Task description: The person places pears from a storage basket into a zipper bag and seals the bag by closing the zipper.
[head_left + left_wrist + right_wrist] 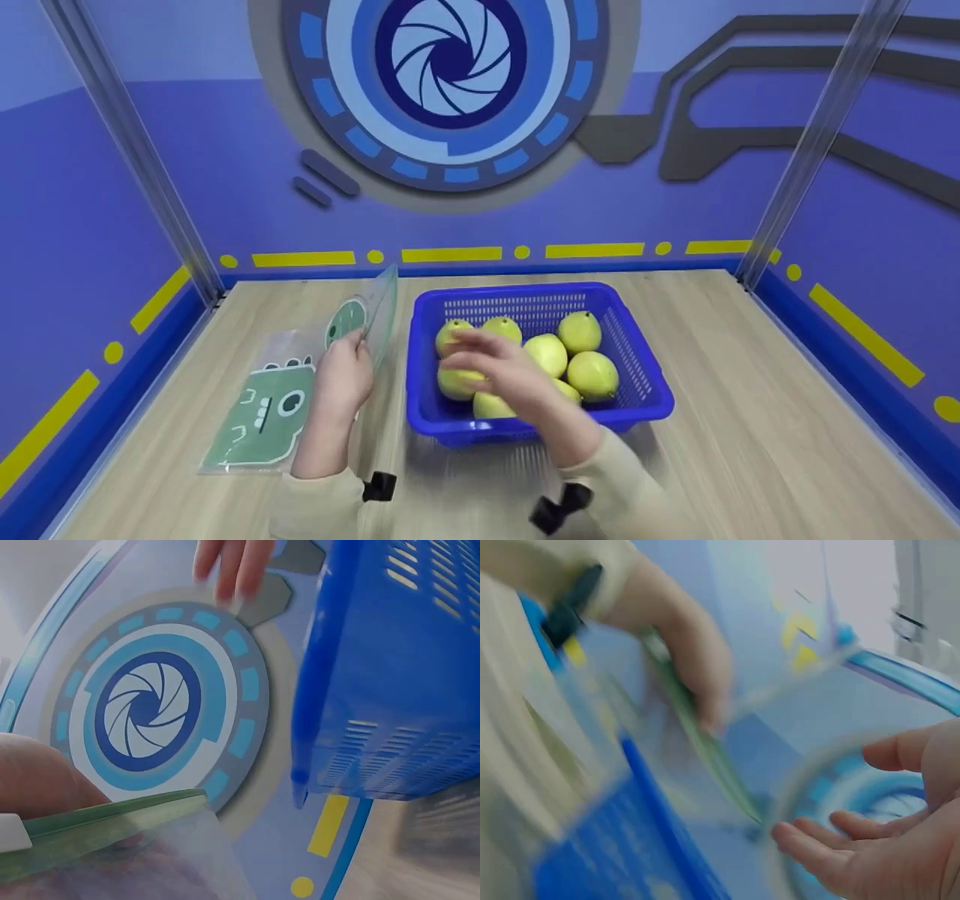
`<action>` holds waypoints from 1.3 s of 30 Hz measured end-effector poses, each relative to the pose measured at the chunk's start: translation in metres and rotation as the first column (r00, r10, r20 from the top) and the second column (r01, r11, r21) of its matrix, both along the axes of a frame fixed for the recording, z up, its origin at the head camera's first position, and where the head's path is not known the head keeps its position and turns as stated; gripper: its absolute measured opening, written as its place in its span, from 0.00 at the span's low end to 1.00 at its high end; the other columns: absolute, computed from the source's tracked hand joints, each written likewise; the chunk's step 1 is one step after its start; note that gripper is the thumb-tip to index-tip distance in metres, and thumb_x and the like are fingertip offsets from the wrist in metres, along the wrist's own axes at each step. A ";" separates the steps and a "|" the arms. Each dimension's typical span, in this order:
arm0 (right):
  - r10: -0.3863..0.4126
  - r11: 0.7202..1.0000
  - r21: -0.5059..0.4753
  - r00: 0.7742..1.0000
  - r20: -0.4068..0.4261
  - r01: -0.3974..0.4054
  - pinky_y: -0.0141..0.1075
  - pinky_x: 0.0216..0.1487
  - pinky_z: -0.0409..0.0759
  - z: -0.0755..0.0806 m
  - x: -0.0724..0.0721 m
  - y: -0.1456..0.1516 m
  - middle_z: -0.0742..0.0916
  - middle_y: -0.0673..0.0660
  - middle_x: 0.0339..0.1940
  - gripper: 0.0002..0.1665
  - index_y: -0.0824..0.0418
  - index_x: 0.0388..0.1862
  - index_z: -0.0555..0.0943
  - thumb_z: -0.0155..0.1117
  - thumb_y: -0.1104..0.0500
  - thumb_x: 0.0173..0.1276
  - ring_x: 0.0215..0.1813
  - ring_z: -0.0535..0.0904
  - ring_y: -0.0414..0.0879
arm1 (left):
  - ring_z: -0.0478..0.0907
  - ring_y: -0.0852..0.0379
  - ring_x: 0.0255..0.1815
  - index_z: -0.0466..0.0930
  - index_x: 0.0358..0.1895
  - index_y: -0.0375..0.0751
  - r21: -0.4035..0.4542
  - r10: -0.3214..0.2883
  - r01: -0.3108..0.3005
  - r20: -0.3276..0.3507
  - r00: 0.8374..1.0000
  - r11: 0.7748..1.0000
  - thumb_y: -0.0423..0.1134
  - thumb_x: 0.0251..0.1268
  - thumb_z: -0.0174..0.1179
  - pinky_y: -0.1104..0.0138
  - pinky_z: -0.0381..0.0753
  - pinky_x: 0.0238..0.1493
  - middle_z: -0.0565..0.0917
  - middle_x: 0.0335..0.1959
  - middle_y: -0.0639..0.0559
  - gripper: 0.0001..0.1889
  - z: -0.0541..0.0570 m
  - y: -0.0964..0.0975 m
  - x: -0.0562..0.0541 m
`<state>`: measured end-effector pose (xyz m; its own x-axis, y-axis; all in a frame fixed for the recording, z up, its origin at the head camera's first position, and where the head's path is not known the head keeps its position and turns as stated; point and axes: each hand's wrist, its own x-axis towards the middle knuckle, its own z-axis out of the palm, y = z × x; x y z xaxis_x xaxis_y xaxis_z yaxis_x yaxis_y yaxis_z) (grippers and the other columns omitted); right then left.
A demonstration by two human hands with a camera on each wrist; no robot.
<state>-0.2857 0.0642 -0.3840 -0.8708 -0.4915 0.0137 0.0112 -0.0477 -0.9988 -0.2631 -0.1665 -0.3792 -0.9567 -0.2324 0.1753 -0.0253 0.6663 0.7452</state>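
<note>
My left hand point(345, 379) grips the upper edge of a clear plastic zip bag point(384, 315) with a green cartoon print, held upright left of the basket. In the left wrist view the green top strip of this bag point(120, 814) runs beside the thumb. My right hand point(514, 375) is over the blue plastic basket point(652, 409), fingers spread and slightly bent, holding nothing. Several yellow-green pears point(592, 375) lie in the basket, some partly hidden behind that hand. The right wrist view shows the right palm point(900, 862) with nothing in it.
A second clear bag point(255, 424) with a green monster face lies flat on the wooden table point(750, 420), left of my left forearm. Blue printed panels point(465, 225) wall the table at the back and on both sides.
</note>
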 end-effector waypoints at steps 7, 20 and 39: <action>0.061 0.997 0.045 0.979 0.194 -0.071 0.52 0.75 0.72 -0.004 -0.011 -0.077 0.78 0.68 0.70 0.35 0.72 0.77 0.62 0.55 0.52 0.81 0.66 0.82 0.57 | 0.73 0.28 0.69 0.69 0.70 0.22 -0.041 0.010 -0.008 0.048 0.999 0.999 0.31 0.80 0.41 0.41 0.74 0.67 0.74 0.68 0.25 0.23 0.007 0.011 0.008; -0.048 0.967 0.253 0.991 0.128 0.014 0.49 0.55 0.87 -0.009 -0.033 -0.113 0.84 0.59 0.45 0.20 0.72 0.61 0.78 0.54 0.67 0.74 0.42 0.83 0.48 | 0.83 0.32 0.58 0.73 0.69 0.30 -0.116 0.041 -0.033 0.061 0.997 0.993 0.35 0.78 0.48 0.42 0.82 0.55 0.81 0.62 0.29 0.21 0.010 0.015 0.015; -0.026 0.781 0.619 0.995 -0.100 0.083 0.29 0.19 0.65 -0.004 -0.064 -0.086 0.75 0.50 0.15 0.17 0.58 0.18 0.69 0.54 0.70 0.66 0.17 0.68 0.41 | 0.65 0.56 0.15 0.80 0.58 0.30 -0.049 0.302 -0.314 -0.162 0.939 0.948 0.35 0.75 0.50 0.65 0.61 0.18 0.69 0.15 0.52 0.17 0.024 -0.031 0.032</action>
<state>-0.3501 -0.0214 -0.3882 -0.9059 -0.3698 -0.2065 -0.0545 0.5852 -0.8090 -0.2312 -0.1974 -0.3550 -0.8014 -0.4927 0.3392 -0.1294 0.6965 0.7058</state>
